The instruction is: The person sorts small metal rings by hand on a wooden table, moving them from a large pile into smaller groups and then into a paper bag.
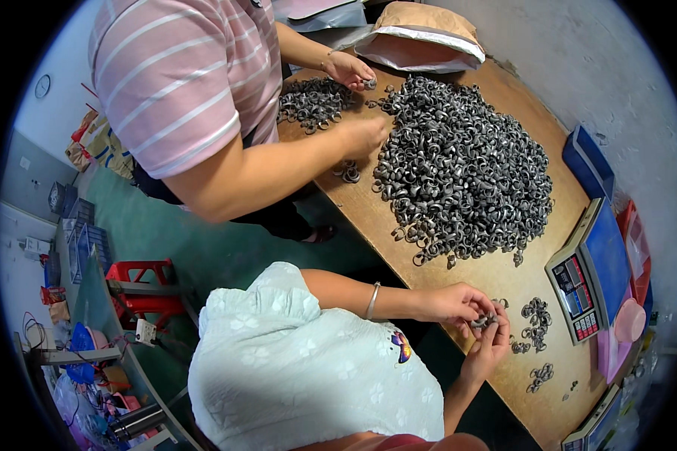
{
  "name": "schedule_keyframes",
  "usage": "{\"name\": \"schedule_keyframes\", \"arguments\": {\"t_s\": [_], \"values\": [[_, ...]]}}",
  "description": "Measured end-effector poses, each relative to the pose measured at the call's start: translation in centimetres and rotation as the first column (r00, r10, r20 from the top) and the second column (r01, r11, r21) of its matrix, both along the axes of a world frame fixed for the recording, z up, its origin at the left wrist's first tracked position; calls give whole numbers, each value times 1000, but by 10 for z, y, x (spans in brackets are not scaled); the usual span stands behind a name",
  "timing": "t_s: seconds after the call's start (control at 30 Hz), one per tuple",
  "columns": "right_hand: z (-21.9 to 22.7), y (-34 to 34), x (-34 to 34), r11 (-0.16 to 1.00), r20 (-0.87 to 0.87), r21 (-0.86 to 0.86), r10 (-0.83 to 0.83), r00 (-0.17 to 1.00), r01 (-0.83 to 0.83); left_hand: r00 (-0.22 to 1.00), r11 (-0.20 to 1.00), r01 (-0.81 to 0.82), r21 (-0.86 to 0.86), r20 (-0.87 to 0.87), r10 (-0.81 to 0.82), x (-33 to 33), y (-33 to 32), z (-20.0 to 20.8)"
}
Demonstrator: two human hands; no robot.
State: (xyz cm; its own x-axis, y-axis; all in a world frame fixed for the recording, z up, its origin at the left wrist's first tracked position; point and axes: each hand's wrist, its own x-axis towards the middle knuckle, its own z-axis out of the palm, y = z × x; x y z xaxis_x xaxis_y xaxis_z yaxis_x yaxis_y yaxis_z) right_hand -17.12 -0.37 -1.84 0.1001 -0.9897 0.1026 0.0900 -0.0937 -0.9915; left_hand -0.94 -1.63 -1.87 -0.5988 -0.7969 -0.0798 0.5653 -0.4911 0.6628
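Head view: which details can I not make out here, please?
All in the head view:
Held pieces: exact count, partly covered by the left hand and right hand.
Pile: its lower pieces, buried under the top ones.
Co-worker's near hand: anything inside, hidden by the hand itself.
Lower scale: cut off by the lower edge.
Clock: the time, too small.

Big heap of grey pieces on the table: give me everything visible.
The big heap is a mound of many small, loose, dark grey pieces, mostly curved or ring-like, with shiny highlights that look metallic. They lie jumbled at all angles, densest in the middle, with stragglers around the edge. It rests on the brown tabletop. A co-worker's hand is close by its left edge; contact is unclear.
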Motion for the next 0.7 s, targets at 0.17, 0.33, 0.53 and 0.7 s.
{"name": "schedule_keyframes", "arguments": {"t_s": [0.17,0.33,0.53,0.7], "values": [[-17,-19,-22,994,21,80,-73,997,71,988,975,-122,188,113,102,0,-13,-15],[-15,-14,-65,932,-514,24,-299,804,361,876,954,-276,-120,376,301,-4,-38,-46],[-25,-21,-54,941,-713,-311,-324,621,134,776,884,-209,-418,479,410,-50,-70,-56],[-24,-41,-39,908,-762,-411,-391,516,81,966,988,-130,81,236,108,-35,-83,-49]]}}
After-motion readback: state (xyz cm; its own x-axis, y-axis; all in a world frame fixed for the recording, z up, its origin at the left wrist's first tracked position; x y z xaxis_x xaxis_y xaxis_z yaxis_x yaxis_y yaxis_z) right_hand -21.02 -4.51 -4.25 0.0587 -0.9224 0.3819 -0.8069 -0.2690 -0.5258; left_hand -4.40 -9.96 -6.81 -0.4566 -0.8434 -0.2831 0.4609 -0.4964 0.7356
